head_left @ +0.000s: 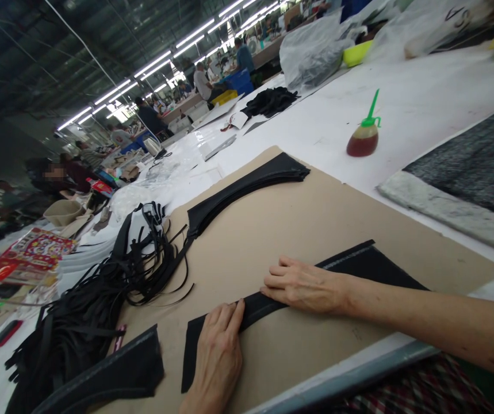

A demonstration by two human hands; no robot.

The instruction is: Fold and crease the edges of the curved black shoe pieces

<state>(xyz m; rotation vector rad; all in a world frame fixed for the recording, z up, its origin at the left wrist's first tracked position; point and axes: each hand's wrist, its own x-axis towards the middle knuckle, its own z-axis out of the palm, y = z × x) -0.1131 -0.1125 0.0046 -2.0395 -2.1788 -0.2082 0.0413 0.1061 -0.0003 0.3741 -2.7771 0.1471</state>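
A long curved black fabric piece lies on a brown cardboard sheet in front of me. My left hand rests flat on its near end, fingers stretched out together. My right hand lies flat on the middle of the same piece, fingers extended and pressing on its folded edge. Neither hand holds anything. A stack of similar curved black pieces sits farther back on the cardboard. Another black piece lies at the near left.
A tangle of thin black strips spreads left of the cardboard. A squeeze bottle of brown liquid with a green nozzle stands on the white table. A grey felt-like slab lies right. Plastic bags, a printed box and other workers are beyond.
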